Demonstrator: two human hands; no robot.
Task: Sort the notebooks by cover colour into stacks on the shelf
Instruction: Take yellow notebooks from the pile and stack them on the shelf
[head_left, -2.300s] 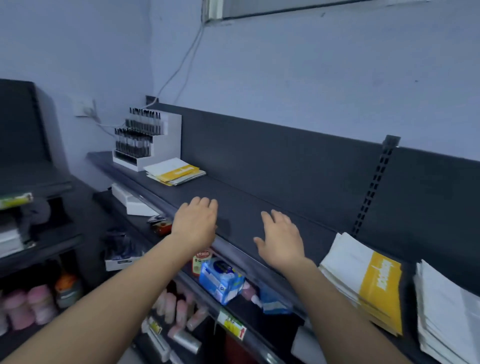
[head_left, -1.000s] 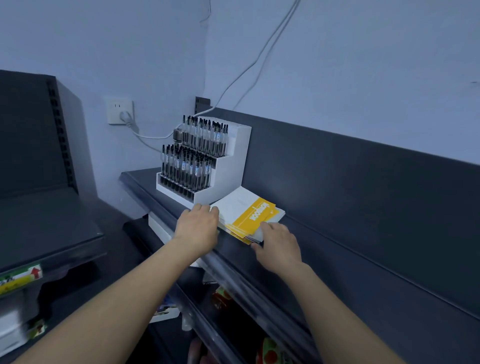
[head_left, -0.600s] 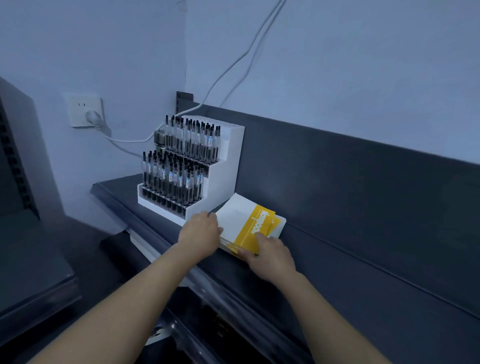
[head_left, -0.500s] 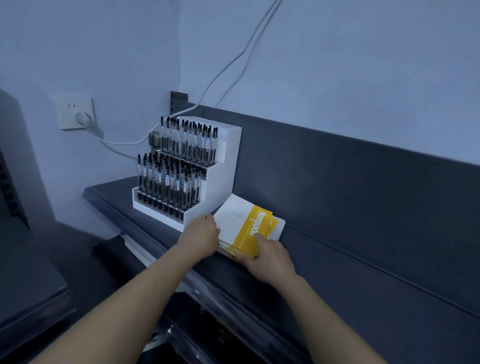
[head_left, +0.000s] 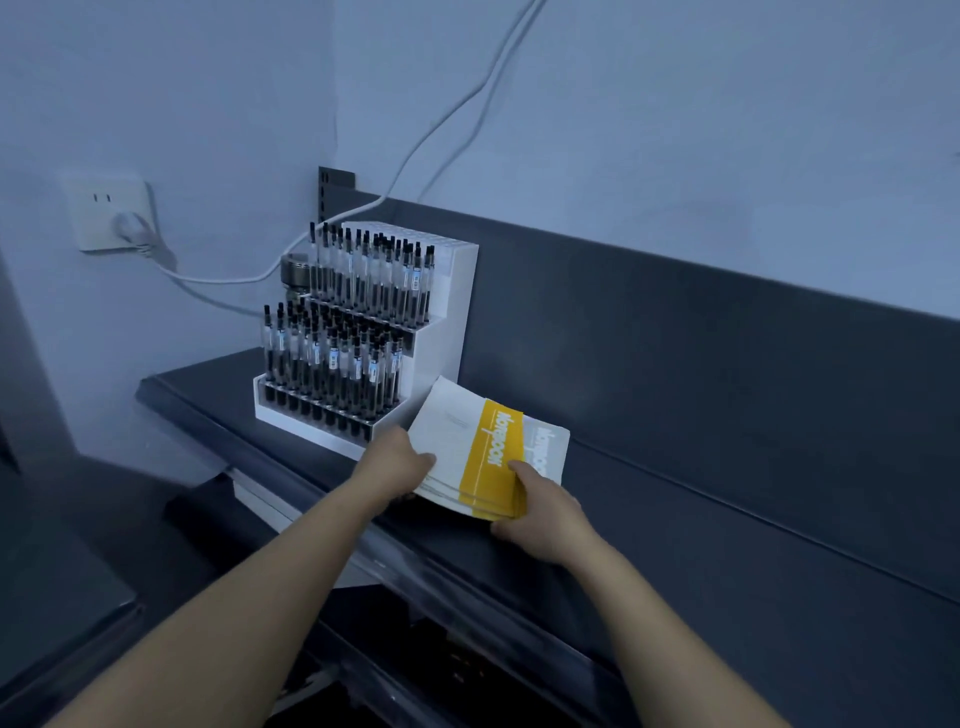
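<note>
The small stack of notebooks (head_left: 467, 441) lies on the dark shelf (head_left: 701, 545), just beside the white pen stand (head_left: 441, 332), its far corner almost touching the stand's side. The top cover is white with a yellow band, and a grey-banded notebook (head_left: 548, 452) peeks out from beneath on the right, so the pile looks mixed and not yet sorted. Both hands hold it from the near side. The left hand (head_left: 397, 465) clasps the left front corner with the thumb laid on top. The right hand (head_left: 545, 512) pinches the right front edge, thumb over the yellow band and fingers curled beneath. Holding both corners that way keeps thin, floppy covers squared so none slides out, and to my eye it sets up lifting the whole pile clear at once. The near edge seems slightly raised, though I cannot tell if it has left the shelf. The open stretch of shelf to the right, in front of the back panel (head_left: 675, 338), looks like room for separate colour stacks. A cable (head_left: 457, 109) trails down the wall towards the wall socket (head_left: 111, 213), well apart from the work.
</note>
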